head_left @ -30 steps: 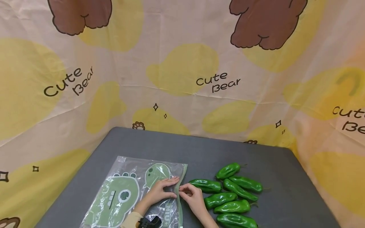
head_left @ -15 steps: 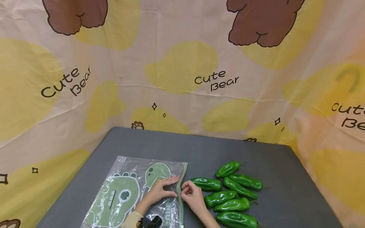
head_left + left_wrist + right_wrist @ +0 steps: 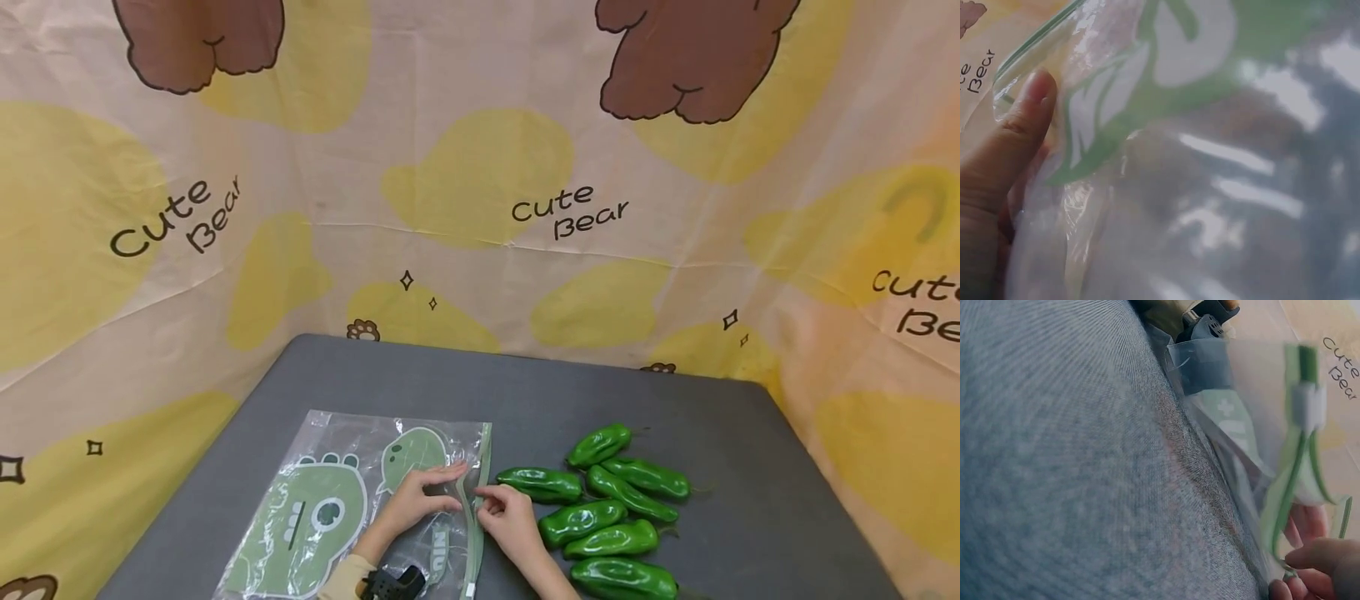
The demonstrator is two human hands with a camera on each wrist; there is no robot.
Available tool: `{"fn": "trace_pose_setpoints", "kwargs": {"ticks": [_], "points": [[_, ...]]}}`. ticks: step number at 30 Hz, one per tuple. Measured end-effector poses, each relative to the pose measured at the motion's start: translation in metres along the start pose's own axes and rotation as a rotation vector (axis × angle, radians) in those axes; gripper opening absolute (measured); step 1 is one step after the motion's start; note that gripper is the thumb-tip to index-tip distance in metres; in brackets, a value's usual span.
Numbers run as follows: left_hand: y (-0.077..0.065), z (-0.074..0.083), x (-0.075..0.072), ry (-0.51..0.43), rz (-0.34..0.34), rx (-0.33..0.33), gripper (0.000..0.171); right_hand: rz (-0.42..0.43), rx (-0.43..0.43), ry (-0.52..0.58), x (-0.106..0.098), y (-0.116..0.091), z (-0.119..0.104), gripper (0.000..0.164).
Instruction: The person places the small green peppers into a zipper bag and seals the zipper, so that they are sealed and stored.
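A clear zip bag point(image 3: 397, 542) with green cartoon prints lies on the grey table. Its green zip edge point(image 3: 475, 550) faces right, and the two layers stand parted near the hands. My left hand point(image 3: 416, 500) grips the upper layer by the opening; in the left wrist view the thumb point(image 3: 1022, 119) lies along the film, other fingers mostly hidden. With thumb and fingers, my right hand point(image 3: 510, 521) pinches the right-hand zip strip. A white slider point(image 3: 1309, 406) sits on the zip in the right wrist view. Several green peppers point(image 3: 581, 522) lie just right of my right hand.
The grey table point(image 3: 375, 375) reaches back to a hanging cloth point(image 3: 465, 183) printed with bears and lettering. A black wrist device point(image 3: 393, 583) is strapped over the left sleeve. Blue-grey ribbed fabric point(image 3: 1085, 456) fills much of the right wrist view.
The zip edge has parted: the upper layer has moved left with my left hand, while the other strip stays by my right hand. The peppers have not moved.
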State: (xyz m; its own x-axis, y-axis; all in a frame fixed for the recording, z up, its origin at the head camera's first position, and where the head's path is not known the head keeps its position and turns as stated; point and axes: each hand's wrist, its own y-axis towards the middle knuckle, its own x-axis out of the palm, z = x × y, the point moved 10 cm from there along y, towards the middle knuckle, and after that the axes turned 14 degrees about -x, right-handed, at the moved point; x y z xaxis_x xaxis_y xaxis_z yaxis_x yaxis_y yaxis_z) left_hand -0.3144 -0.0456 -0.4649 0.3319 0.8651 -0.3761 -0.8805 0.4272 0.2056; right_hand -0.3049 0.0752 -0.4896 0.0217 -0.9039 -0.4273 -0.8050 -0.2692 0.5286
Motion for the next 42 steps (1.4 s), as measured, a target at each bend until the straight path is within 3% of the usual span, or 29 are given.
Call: {"fn": "trace_pose_setpoints", "kwargs": {"ticks": [9, 14, 21, 27, 29, 33, 35, 42], "points": [[0.001, -0.005, -0.006, -0.148, 0.011, -0.052, 0.045, -0.065, -0.042, -0.038, 0.005, 0.0, 0.0, 0.026], [0.002, -0.009, -0.008, -0.217, -0.014, -0.065, 0.044, -0.045, -0.028, 0.06, 0.005, 0.0, 0.002, 0.032], [0.003, -0.029, -0.017, -0.326, 0.001, -0.057, 0.042, -0.087, 0.049, 0.181, 0.011, 0.001, 0.002, 0.033], [0.0, -0.04, -0.022, -0.503, 0.019, -0.112, 0.041, -0.073, 0.07, 0.224, 0.008, -0.002, 0.006, 0.031], [0.001, -0.039, -0.025, -0.595, 0.024, -0.079, 0.04, -0.053, 0.052, 0.231, 0.006, -0.001, 0.006, 0.029], [0.0, -0.028, -0.032, -0.799, -0.006, 0.079, 0.034, -0.031, 0.034, 0.246, 0.004, -0.001, 0.007, 0.028], [-0.001, -0.025, -0.034, -0.85, -0.016, 0.119, 0.033, -0.031, 0.036, 0.248, 0.005, -0.002, 0.007, 0.027], [-0.001, -0.031, -0.034, -0.833, 0.004, 0.082, 0.029, -0.035, 0.053, 0.246, 0.003, 0.001, -0.008, 0.024]]}}
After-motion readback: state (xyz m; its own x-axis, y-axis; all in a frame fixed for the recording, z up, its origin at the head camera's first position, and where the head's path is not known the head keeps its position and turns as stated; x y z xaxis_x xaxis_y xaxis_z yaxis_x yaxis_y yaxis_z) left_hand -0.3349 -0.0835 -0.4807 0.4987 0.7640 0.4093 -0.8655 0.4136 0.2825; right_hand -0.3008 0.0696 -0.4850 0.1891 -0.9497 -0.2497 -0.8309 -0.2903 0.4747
